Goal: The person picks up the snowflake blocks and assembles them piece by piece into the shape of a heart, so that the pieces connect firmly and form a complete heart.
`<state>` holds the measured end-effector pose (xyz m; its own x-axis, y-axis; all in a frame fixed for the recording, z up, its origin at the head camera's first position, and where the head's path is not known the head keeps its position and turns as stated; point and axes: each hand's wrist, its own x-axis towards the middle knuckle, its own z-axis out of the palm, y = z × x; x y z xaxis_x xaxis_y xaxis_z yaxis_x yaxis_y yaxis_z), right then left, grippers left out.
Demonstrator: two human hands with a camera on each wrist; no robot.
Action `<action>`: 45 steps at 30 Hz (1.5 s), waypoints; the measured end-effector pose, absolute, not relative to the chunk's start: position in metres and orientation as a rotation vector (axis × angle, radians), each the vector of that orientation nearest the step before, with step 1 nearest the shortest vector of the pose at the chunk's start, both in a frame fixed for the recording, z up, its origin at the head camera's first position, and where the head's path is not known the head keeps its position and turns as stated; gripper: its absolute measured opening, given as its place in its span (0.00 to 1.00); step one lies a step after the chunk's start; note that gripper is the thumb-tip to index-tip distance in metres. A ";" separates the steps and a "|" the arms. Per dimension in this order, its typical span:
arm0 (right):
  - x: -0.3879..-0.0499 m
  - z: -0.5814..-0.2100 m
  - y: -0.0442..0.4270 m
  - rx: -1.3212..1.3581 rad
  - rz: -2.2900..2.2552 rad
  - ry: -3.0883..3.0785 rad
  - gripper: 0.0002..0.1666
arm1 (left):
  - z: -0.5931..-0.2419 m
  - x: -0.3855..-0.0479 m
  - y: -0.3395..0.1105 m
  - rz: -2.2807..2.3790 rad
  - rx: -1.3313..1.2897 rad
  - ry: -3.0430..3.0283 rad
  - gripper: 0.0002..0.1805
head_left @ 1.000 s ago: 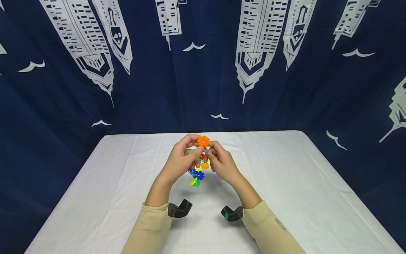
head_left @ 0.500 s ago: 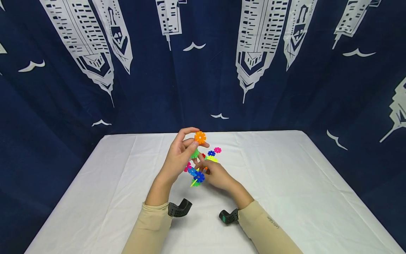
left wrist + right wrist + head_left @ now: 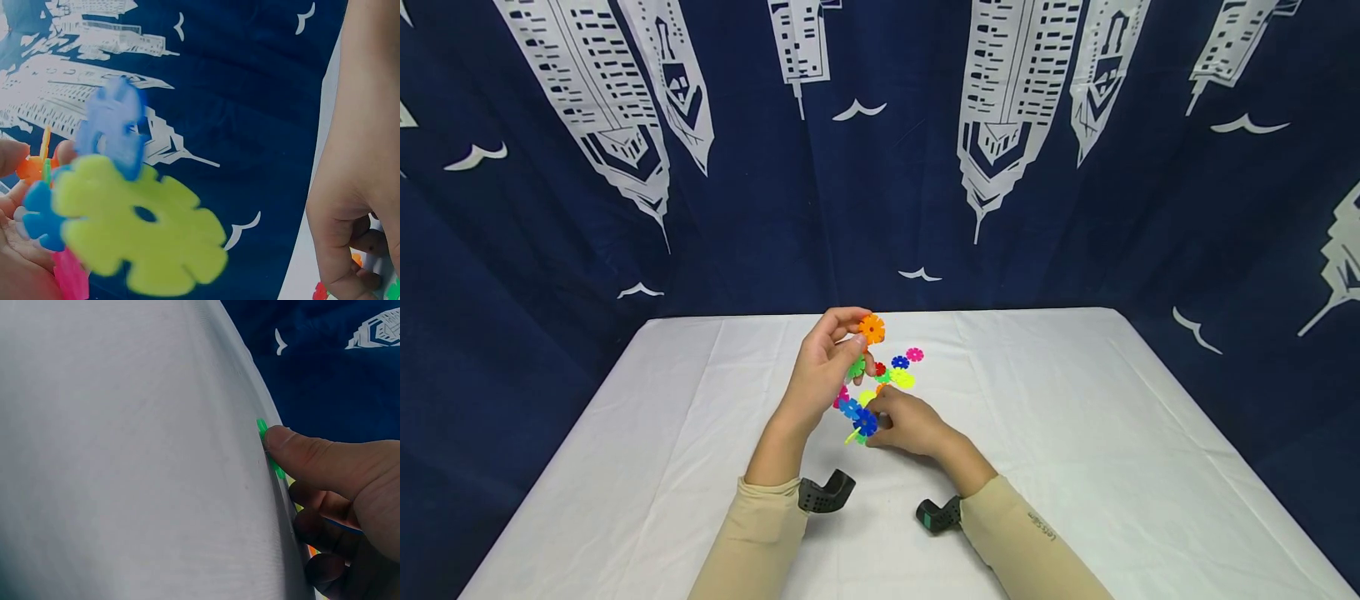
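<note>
Orange shows brightest in your left hand (image 3: pixel 826 367), where thumb and fingers pinch a notched orange disc (image 3: pixel 872 329), raised above the white tabletop (image 3: pixel 1075 400). Below it runs a string of linked discs: a light-green disc (image 3: pixel 856 367) by your palm, a pink disc (image 3: pixel 841 397), a light-blue disc (image 3: pixel 849 407) and a dark-blue disc (image 3: pixel 865 422), with a yellow disc (image 3: pixel 140 247) near the lower end.

Your right hand (image 3: pixel 913 423) is beside that lower end, fingers bent; its thumb touches a small green disc (image 3: pixel 280 470), but whether you grip it, you cannot tell from these views. Just beyond lie loose pieces, among them a red piece (image 3: pixel 880 368), a blue piece (image 3: pixel 900 362) and a pink piece (image 3: pixel 914 354).

Small dark lettering (image 3: pixel 1042 525) on your right sleeve (image 3: pixel 1022 546) appears to read "Let's Slim". White towers and birds mark the navy curtain (image 3: pixel 887 208) behind.
</note>
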<state>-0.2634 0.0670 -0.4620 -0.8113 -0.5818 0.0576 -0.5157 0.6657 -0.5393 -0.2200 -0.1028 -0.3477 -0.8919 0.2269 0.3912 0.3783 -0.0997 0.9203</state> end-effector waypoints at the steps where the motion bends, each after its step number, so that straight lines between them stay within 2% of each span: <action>1: -0.263 -0.461 0.067 -0.913 -0.831 2.756 0.21 | -0.348 -0.220 -0.102 -2.150 -0.678 -2.032 0.16; 6: -0.261 -0.459 0.066 -0.934 -0.829 2.749 0.20 | -0.349 -0.220 -0.101 -2.185 -0.638 -2.034 0.14; 19: -0.263 -0.459 0.071 -0.979 -0.985 2.659 0.13 | -0.352 -0.222 -0.100 -2.136 -0.677 -2.080 0.21; 37: -0.270 -0.447 0.081 -0.888 -1.271 2.710 0.14 | -0.352 -0.221 -0.099 -2.163 -0.695 -2.077 0.20; 45: -0.270 -0.431 0.086 -0.751 -1.686 2.606 0.16 | -0.351 -0.221 -0.099 -2.160 -0.682 -2.070 0.20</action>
<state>-0.2701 0.0855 -0.4309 -0.8881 -0.3564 0.2904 -0.4109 0.3322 -0.8490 -0.2214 -0.0985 -0.3515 -0.8987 0.2486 0.3614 0.3505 -0.0884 0.9324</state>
